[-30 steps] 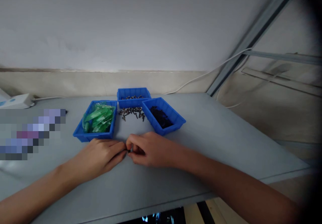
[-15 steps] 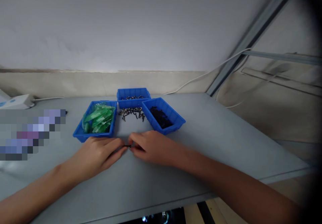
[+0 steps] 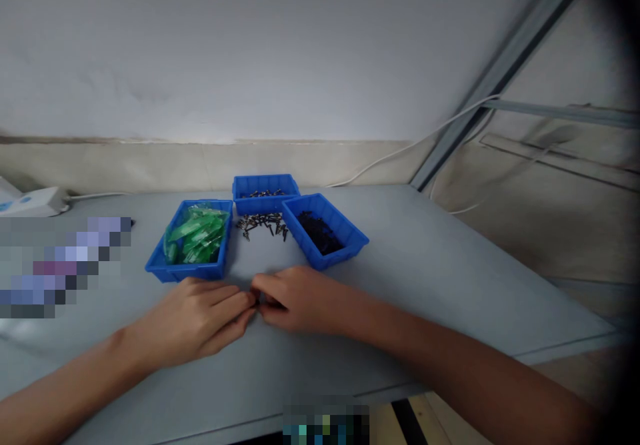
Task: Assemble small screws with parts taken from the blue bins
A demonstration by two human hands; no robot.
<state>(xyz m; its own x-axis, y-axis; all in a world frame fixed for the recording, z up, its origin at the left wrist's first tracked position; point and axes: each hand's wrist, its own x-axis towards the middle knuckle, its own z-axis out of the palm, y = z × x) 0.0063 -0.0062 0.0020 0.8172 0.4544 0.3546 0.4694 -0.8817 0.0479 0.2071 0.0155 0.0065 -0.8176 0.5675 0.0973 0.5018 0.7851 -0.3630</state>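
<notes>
My left hand (image 3: pixel 215 315) and my right hand (image 3: pixel 300 300) meet fingertip to fingertip just above the grey table. Both are closed in a pinch on one small dark part (image 3: pixel 257 302), mostly covered by the fingers; its kind cannot be made out. Beyond them lies a loose pile of small metal screws (image 3: pixel 263 222). A blue bin with green plastic packets (image 3: pixel 200 232) stands behind my left hand. Behind my right hand, another blue bin (image 3: pixel 345 256) holds small black pieces (image 3: pixel 320 232).
At the back, a third blue bin (image 3: pixel 265 204) contains more small metal pieces. A white power strip (image 3: pixel 43 202) lies at the left, with a blurred-out object (image 3: pixel 75 258) in front of it. A white cable (image 3: pixel 380 160) runs to the metal frame (image 3: pixel 457 125) at right.
Both hands have come slightly nearer to me and closer together. The dark part, seen as a thin strip between the fingers before, is now mostly covered. The bins have not moved.
</notes>
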